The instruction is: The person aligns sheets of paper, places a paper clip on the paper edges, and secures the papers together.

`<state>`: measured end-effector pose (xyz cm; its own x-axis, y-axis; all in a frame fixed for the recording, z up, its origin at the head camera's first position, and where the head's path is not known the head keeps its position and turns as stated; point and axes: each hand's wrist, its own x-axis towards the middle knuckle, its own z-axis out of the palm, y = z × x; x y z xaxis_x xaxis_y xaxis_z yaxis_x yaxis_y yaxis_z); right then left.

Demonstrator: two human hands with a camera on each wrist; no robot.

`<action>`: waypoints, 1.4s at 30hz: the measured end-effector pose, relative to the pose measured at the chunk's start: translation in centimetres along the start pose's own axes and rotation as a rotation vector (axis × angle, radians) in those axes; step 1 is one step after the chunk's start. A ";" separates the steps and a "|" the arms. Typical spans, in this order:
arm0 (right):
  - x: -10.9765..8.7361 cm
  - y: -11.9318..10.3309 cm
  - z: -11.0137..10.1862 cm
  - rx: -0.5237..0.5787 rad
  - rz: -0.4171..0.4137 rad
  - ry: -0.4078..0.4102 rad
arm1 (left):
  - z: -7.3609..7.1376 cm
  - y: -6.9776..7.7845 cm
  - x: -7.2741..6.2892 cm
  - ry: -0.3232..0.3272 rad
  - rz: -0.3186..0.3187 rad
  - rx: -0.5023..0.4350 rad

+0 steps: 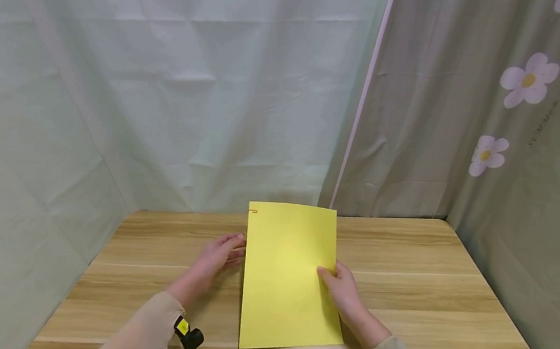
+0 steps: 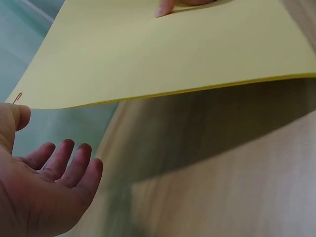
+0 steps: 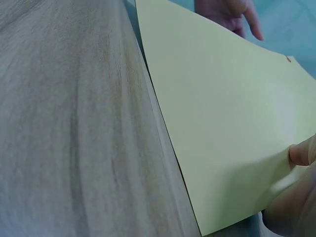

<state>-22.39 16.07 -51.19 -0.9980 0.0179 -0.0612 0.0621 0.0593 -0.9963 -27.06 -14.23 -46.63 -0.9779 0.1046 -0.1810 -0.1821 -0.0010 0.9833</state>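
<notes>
right fingers (image 1: 327,274) pinch the yellow paper (image 1: 289,279) edge; left fingers (image 1: 232,247) spread just beside it.

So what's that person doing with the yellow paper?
A person holds a yellow paper stack up off a wooden table. Their right hand pinches its right edge, thumb on top. Their left hand is open beside the left edge, not gripping it. A small paper clip sits at the top left corner. Curtains hang behind the table.
</notes>
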 end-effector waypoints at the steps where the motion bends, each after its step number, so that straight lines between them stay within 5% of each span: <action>1: 0.0 -0.1 0.0 -0.003 -0.002 0.002 | 0.2 -0.3 -0.2 -0.014 -0.007 -0.005; 16: 0.2 -0.2 -0.5 -0.002 0.006 0.018 | 2.7 -2.6 -3.3 -0.179 -0.036 0.032; 22: 0.2 -0.3 -0.6 0.006 0.004 0.018 | 3.0 -3.2 -3.5 -0.251 -0.004 0.020; 42: -0.1 -0.8 -0.6 -0.010 0.017 0.007 | 2.8 -3.8 -4.0 -0.234 -0.010 0.034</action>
<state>-22.30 16.63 -50.39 -0.9966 0.0261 -0.0779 0.0796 0.0689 -0.9944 -22.21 -11.86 -49.62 -0.9249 0.3322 -0.1852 -0.1843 0.0346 0.9823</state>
